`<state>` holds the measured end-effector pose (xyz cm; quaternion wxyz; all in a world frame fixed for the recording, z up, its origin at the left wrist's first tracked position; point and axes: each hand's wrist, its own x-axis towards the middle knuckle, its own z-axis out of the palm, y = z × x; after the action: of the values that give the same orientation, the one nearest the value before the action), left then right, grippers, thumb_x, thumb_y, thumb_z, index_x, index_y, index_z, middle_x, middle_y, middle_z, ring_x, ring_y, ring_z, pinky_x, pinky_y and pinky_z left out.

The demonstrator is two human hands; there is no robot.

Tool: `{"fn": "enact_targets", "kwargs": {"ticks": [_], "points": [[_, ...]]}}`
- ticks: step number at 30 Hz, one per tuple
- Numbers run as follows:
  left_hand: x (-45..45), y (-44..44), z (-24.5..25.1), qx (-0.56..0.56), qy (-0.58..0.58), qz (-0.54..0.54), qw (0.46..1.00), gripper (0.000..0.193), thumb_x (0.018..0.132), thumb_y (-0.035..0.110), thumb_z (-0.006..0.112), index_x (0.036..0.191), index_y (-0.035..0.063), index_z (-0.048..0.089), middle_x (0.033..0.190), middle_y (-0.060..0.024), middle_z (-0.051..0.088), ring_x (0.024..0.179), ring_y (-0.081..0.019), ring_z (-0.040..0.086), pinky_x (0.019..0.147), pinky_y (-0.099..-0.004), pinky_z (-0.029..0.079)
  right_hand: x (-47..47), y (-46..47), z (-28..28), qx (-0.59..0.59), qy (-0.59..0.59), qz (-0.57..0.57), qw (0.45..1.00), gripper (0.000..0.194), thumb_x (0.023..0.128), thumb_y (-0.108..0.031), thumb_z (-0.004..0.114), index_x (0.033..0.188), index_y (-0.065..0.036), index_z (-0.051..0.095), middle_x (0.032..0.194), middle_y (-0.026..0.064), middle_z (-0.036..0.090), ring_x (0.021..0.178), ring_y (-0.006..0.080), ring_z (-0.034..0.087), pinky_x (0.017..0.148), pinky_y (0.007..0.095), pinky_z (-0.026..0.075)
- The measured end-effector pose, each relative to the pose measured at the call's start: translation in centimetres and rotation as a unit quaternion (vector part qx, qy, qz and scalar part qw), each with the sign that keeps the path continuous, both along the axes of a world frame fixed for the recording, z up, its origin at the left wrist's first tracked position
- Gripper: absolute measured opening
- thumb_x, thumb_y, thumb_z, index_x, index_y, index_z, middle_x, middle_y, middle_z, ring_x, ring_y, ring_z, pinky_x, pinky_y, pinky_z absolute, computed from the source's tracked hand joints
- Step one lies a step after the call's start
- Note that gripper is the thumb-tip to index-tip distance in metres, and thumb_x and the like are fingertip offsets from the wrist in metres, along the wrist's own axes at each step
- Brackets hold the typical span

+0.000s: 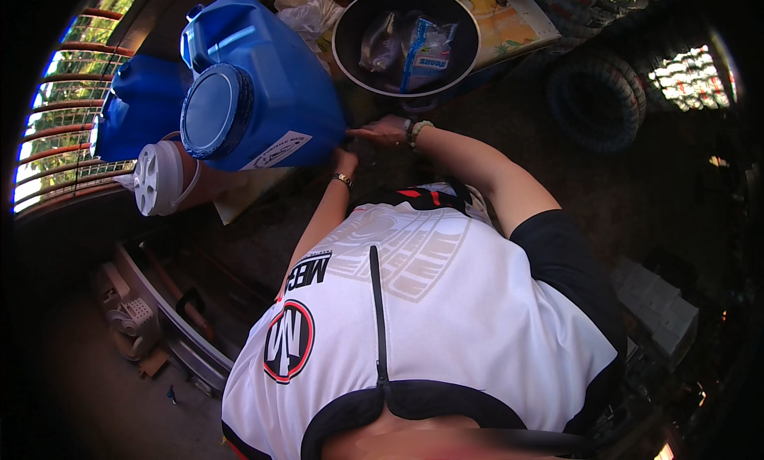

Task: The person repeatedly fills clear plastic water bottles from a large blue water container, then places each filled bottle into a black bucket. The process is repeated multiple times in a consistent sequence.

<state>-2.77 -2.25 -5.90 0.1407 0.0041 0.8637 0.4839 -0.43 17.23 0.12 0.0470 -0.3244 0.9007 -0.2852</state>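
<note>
A large blue plastic jerry can (298, 72) with a round screw cap and a moulded handle stands before me. My left hand (346, 160), a watch at its wrist, is at the can's lower end, with its fingers mostly hidden. Beaded bracelets circle the wrist of my right hand (385, 130), whose fingers reach to the same lower end of the can. Shadow there hides whether either hand grips anything. Just beyond my right hand is a dark wide pan (343, 72) with a pale rim, holding clear plastic packets (431, 51).
At left, another blue container (143, 105) and a lidded white bucket (158, 179) stand near a barred window (71, 108). The pan is on a patterned tabletop (513, 27). Tyres (597, 99) are at right. A metal-edged frame (173, 323) lies low at left.
</note>
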Motion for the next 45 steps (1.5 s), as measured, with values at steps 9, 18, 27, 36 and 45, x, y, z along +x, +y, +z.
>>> {"fn": "enact_targets", "kwargs": {"ticks": [9,18,27,36,45], "points": [[-0.1,0.0,0.0,0.038,-0.010,-0.015,0.999,0.041,0.083,0.011,0.064,0.121,0.0017,0.054,0.122,-0.0160,0.060,0.114,-0.0277,0.056,0.094,-0.0357,0.044,-0.2,0.0,-0.4,-0.016,0.007,0.002,1.000,0.059,0.092,-0.013,0.038,0.148,-0.025,0.024,0.111,0.0133,0.062,0.090,0.0337,0.064,0.072,0.0424,0.053],[-0.5,-0.1,-0.5,0.003,-0.009,-0.024,1.000,0.037,0.083,0.014,0.065,0.117,0.0022,0.056,0.119,-0.0152,0.061,0.111,-0.0266,0.058,0.092,-0.0355,0.046,-0.3,0.0,-0.2,-0.008,-0.014,0.009,1.000,0.060,0.091,-0.012,0.035,0.148,-0.026,0.022,0.113,0.0138,0.061,0.092,0.0346,0.063,0.073,0.0432,0.053],[-0.3,0.1,0.2,0.004,0.001,-0.031,1.000,0.039,0.084,0.021,0.067,0.118,0.0038,0.057,0.119,-0.0149,0.062,0.111,-0.0277,0.058,0.091,-0.0368,0.046,-0.4,0.0,-0.1,0.010,-0.034,0.007,0.999,0.059,0.092,-0.015,0.033,0.149,-0.027,0.021,0.112,0.0139,0.061,0.091,0.0347,0.063,0.072,0.0427,0.052],[-0.4,0.1,0.1,-0.036,0.007,-0.034,0.999,0.046,0.084,0.034,0.064,0.118,0.0044,0.058,0.121,-0.0175,0.061,0.113,-0.0323,0.057,0.092,-0.0384,0.046,-0.8,-0.3,-0.6,0.006,-0.051,0.004,0.999,0.054,0.094,-0.019,0.030,0.148,-0.027,0.025,0.115,0.0133,0.060,0.091,0.0350,0.062,0.073,0.0428,0.052],[-0.1,0.2,0.7,0.004,0.052,-0.055,0.997,0.043,0.085,0.034,0.062,0.115,0.0034,0.059,0.119,-0.0184,0.061,0.112,-0.0323,0.057,0.092,-0.0384,0.046,-0.9,-0.4,-1.9,0.031,-0.043,-0.005,0.999,0.052,0.095,-0.019,0.033,0.146,-0.028,0.029,0.112,0.0110,0.061,0.084,0.0340,0.063,0.068,0.0421,0.052]]}}
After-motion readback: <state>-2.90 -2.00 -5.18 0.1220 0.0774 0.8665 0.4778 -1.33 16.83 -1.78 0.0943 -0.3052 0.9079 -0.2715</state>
